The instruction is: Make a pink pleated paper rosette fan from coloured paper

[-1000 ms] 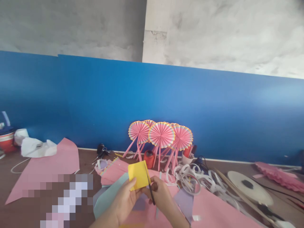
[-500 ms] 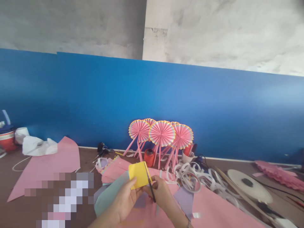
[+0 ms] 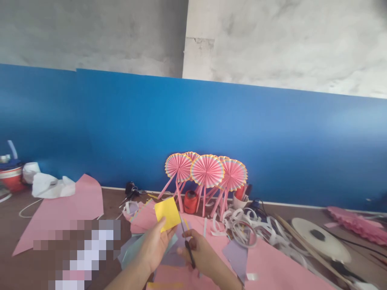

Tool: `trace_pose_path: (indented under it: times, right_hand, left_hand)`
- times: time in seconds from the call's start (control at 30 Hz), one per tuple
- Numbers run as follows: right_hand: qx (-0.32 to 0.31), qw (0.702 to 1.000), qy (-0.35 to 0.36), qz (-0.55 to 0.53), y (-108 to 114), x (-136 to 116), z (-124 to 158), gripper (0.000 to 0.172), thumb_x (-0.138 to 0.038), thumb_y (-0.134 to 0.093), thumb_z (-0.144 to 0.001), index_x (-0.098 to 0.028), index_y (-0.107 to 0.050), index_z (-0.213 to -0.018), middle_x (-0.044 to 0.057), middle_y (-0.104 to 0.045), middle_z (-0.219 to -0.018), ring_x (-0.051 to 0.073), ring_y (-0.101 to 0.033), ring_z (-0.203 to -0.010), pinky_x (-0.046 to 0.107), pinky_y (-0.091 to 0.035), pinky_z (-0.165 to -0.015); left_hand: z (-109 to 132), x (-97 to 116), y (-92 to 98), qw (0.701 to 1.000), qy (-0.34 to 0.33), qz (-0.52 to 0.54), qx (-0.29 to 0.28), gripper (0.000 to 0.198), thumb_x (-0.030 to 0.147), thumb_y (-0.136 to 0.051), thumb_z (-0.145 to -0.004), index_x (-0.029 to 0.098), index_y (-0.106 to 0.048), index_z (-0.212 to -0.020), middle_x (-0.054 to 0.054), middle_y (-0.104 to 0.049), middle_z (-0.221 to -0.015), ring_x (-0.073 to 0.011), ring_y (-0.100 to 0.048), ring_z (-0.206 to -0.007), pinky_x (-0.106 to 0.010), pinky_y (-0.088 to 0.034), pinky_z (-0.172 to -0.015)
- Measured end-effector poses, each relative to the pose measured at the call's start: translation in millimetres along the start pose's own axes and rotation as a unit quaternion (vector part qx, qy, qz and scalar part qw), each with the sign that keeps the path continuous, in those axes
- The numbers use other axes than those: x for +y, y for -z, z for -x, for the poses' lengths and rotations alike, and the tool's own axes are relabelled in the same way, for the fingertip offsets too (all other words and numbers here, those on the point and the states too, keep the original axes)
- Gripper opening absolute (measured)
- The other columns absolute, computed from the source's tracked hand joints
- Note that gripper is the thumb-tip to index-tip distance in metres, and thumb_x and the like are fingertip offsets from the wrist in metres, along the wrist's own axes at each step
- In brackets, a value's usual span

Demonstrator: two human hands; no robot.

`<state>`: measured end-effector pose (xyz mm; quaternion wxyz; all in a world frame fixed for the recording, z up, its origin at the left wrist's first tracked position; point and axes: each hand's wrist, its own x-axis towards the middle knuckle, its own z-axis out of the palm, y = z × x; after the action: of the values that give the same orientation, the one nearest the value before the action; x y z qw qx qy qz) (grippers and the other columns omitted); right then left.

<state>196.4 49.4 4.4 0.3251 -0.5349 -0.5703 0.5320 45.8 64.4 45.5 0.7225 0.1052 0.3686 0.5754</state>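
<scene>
Yellow paper (image 3: 167, 213) has shifted left, apparently clear of the scissors (image 3: 189, 250).

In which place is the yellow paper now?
In the head view, lower centre, the yellow paper is in the left hand, just left of the scissors.

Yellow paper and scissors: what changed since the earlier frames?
The left hand moved the yellow paper left and up in view; the right hand lowered the scissors, now beside the paper rather than across it. Both stay held. The pleated pink fans stand as before.
</scene>
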Motion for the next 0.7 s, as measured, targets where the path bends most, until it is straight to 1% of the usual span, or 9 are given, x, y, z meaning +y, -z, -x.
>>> trace_pose_path:
  times: [0.13,0.3,0.4,0.7]
  right_hand:
    - [0.016,1.000,0.007,0.006,-0.4,1.6,0.1,0.040,-0.031,-0.068,-0.066,-0.017,-0.050,-0.099,-0.013,-0.043,-0.052,0.006,-0.042,-0.035,0.018,-0.031,-0.032]
    - [0.026,0.999,0.016,0.021,-0.8,-2.1,1.7,0.038,-0.027,-0.066,-0.066,-0.016,-0.051,-0.099,-0.013,-0.043,-0.052,0.007,-0.044,-0.036,0.017,-0.030,-0.032]
    - [0.029,0.999,0.022,0.030,-1.1,-3.4,2.2,0.037,-0.027,-0.066,-0.066,-0.017,-0.051,-0.099,-0.012,-0.043,-0.054,0.008,-0.046,-0.037,0.017,-0.030,-0.033]
    - [0.042,0.998,0.029,0.028,-1.9,-3.6,1.5,0.037,-0.032,-0.067,-0.067,-0.019,-0.051,-0.097,-0.012,-0.042,-0.054,0.007,-0.044,-0.038,0.018,-0.029,-0.035]
  left_hand:
    - [-1.1,0.4,-0.4,1.000,0.004,0.004,-0.003,0.021,0.011,-0.047,-0.091,0.008,-0.060,-0.107,-0.014,-0.072,-0.101,-0.0189,-0.071,-0.088,-0.031,-0.054,-0.089]
    - [-2.6,-1.1,2.1,1.000,0.009,0.005,-0.011,0.020,0.012,-0.047,-0.091,0.008,-0.061,-0.106,-0.013,-0.073,-0.096,-0.0193,-0.071,-0.084,-0.031,-0.055,-0.085]
    - [-2.3,-2.9,3.3,1.000,0.015,0.008,-0.012,0.021,0.011,-0.046,-0.091,0.007,-0.060,-0.107,-0.013,-0.074,-0.091,-0.0194,-0.072,-0.081,-0.032,-0.056,-0.083]
    - [-1.3,-3.4,1.5,1.000,0.015,0.015,-0.011,0.023,0.011,-0.044,-0.092,0.006,-0.057,-0.111,-0.015,-0.074,-0.088,-0.0197,-0.072,-0.079,-0.032,-0.057,-0.080]
